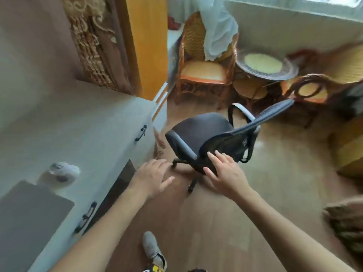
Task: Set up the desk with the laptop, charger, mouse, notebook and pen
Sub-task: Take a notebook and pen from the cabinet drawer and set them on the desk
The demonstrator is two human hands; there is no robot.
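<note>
A closed grey laptop lies on the white desk at the lower left. Just beyond it sits a white mouse. My left hand hovers over the floor beside the desk's front edge, fingers spread, holding nothing. My right hand is stretched out with fingers apart right at the mesh back of a black office chair; the blur hides whether it touches. I see no charger, notebook or pen.
The desk has drawers with black handles and a dark kneehole. Wicker chairs and a round wicker table stand at the back by a window curtain. My shoe is on the wooden floor.
</note>
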